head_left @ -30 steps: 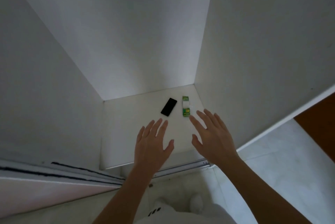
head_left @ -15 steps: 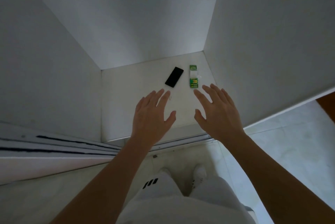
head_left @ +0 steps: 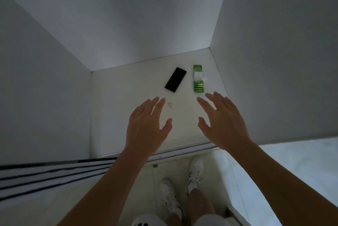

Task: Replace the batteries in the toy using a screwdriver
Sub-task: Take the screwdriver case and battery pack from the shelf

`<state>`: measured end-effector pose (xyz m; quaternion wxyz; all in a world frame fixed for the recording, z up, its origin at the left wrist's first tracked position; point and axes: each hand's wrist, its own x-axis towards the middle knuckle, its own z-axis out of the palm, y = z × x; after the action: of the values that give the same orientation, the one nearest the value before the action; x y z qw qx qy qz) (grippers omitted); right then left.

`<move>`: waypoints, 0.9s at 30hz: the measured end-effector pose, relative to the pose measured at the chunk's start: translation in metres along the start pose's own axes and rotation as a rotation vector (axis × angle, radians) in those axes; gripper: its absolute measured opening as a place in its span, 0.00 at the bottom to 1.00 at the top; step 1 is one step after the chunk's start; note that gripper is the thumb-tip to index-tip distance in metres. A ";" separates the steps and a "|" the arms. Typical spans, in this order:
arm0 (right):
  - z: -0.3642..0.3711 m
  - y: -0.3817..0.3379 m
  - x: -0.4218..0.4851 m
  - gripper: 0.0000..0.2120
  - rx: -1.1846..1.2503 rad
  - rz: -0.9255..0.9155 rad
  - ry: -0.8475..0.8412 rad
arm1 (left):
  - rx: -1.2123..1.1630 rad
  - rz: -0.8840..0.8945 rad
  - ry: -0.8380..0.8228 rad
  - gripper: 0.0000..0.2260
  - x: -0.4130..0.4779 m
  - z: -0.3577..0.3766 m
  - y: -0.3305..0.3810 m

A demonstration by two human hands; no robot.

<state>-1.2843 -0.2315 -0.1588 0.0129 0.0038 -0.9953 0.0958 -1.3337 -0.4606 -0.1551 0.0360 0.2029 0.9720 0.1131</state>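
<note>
A green battery pack (head_left: 198, 78), partly torn open with a white middle section, lies on the white floor of a recess (head_left: 124, 108), near its right wall. My right hand (head_left: 224, 121) hovers just in front of the pack, palm down, fingers spread, holding nothing. My left hand (head_left: 146, 127) floats beside it, also spread and empty. No toy or screwdriver is in view.
A black phone (head_left: 175, 79) lies face down left of the battery pack. A small pale clip-like item (head_left: 170, 105) sits by my left fingertips. White walls close in the recess on three sides. A sliding-door track (head_left: 182, 152) runs along its front edge, my white shoes (head_left: 195, 172) below.
The view has tilted down and my shoes have come into sight. Both hands stay spread over the recess floor, with the right hand's fingertips a little closer to the battery pack.
</note>
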 end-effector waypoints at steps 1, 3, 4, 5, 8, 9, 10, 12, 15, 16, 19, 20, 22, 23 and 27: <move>0.004 0.006 0.009 0.26 0.003 -0.003 -0.008 | 0.000 -0.011 -0.009 0.30 0.010 0.003 0.000; 0.014 0.018 0.026 0.26 0.008 -0.005 -0.033 | 0.002 -0.023 -0.027 0.30 0.031 0.012 0.000; 0.019 0.023 0.034 0.26 0.012 -0.006 -0.046 | 0.007 -0.023 -0.035 0.30 0.040 0.017 0.000; 0.025 0.028 0.041 0.26 0.018 -0.006 -0.052 | 0.012 -0.026 -0.044 0.30 0.050 0.022 0.000; 0.045 0.041 0.061 0.28 0.037 0.003 -0.061 | 0.003 -0.045 -0.057 0.31 0.075 0.040 -0.003; 0.053 0.046 0.066 0.28 0.039 0.003 -0.069 | -0.004 -0.049 -0.057 0.31 0.083 0.047 -0.004; 0.061 0.050 0.072 0.28 0.043 0.006 -0.080 | -0.011 -0.052 -0.061 0.31 0.090 0.054 -0.006; 0.077 0.057 0.082 0.27 0.055 0.015 -0.106 | -0.026 -0.056 -0.071 0.31 0.103 0.067 -0.012; 0.098 0.065 0.098 0.27 0.058 0.031 -0.134 | -0.048 -0.060 -0.090 0.30 0.121 0.087 -0.022; 0.105 0.068 0.104 0.27 0.058 0.041 -0.142 | -0.062 -0.066 -0.096 0.29 0.128 0.096 -0.025; 0.130 0.081 0.123 0.27 0.072 0.085 -0.156 | -0.134 -0.114 -0.126 0.27 0.156 0.126 -0.035; 0.139 0.086 0.130 0.27 0.082 0.108 -0.150 | -0.152 -0.128 -0.136 0.26 0.167 0.138 -0.039; 0.160 0.094 0.144 0.27 0.115 0.164 -0.122 | -0.187 -0.156 -0.141 0.26 0.189 0.161 -0.048; 0.170 0.100 0.149 0.26 0.140 0.202 -0.108 | -0.204 -0.169 -0.147 0.26 0.200 0.172 -0.052; 0.210 0.125 0.169 0.21 0.208 0.315 -0.078 | -0.208 -0.188 -0.172 0.28 0.232 0.213 -0.060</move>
<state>-1.4594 -0.1500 -0.3839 -0.0415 -0.1470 -0.9681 0.1987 -1.5444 -0.3770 -0.3818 0.1504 0.1153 0.9630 0.1916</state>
